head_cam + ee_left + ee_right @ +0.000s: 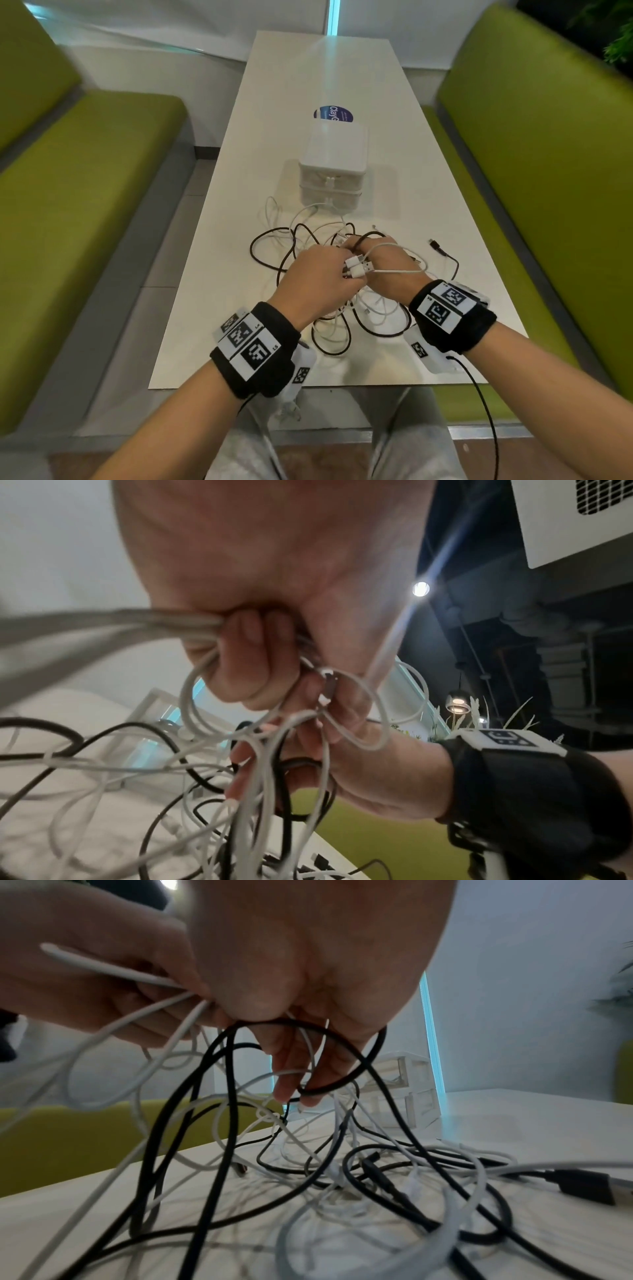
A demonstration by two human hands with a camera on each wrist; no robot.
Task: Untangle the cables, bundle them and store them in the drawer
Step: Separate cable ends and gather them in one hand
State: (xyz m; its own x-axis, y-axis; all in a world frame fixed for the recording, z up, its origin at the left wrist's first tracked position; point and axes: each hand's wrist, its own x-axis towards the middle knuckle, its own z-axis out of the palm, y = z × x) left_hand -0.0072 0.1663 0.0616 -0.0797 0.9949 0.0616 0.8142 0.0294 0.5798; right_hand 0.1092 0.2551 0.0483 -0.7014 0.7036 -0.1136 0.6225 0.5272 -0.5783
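A tangle of white and black cables point(329, 301) lies on the white table point(219, 274) in front of me, lifted in part by both hands. My left hand point(318, 274) grips a bunch of white cables point(192, 626), whose white USB plugs point(358, 269) stick out beside its knuckles. My right hand point(383, 260) holds a black cable loop point(329, 1085) hooked over its fingers point(291, 1069), with a white cable draped across its back. Behind the tangle stands a small white drawer unit point(332, 164), its drawers closed. A loose black USB plug point(436, 246) lies to the right.
Green upholstered benches point(85, 192) flank the table on both sides. A round blue sticker point(334, 114) sits on the tabletop behind the drawer unit. Black wires run from my wristbands point(479, 394) down past the table's near edge.
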